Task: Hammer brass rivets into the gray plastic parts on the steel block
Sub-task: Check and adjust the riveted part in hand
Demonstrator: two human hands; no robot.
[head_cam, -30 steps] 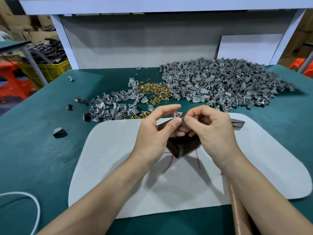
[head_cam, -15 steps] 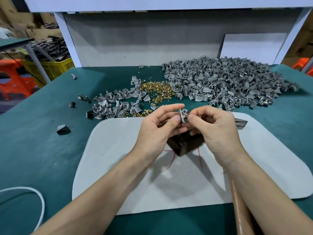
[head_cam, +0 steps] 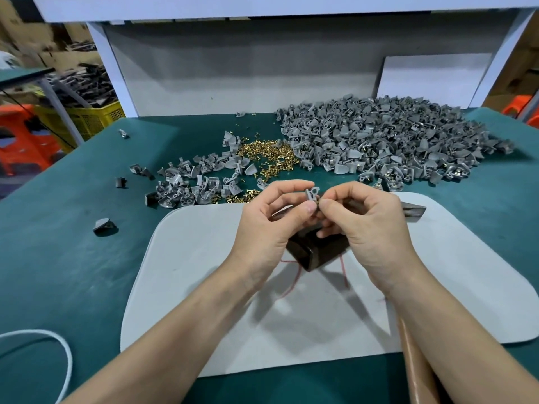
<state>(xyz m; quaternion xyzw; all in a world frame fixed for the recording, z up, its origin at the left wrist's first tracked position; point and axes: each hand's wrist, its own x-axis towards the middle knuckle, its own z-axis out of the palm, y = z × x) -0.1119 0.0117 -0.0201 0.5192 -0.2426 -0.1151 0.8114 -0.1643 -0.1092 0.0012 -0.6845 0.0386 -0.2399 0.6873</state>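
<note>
We have the gray plastic part (head_cam: 312, 193) tipped up higher than a moment ago, pinched between the curled fingertips of our left hand (head_cam: 268, 225) and right hand (head_cam: 370, 228) just above the steel block (head_cam: 309, 255) (any rivet is hidden), so hammering likely waits on seating it.

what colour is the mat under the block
Plain pale grey mat, lying on the dark green table; clearest in the head view.

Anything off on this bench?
Minor mess only: several stray gray parts lie alone left of the small pile; brass rivets spill into it and the large pile. No visible damage.
</note>
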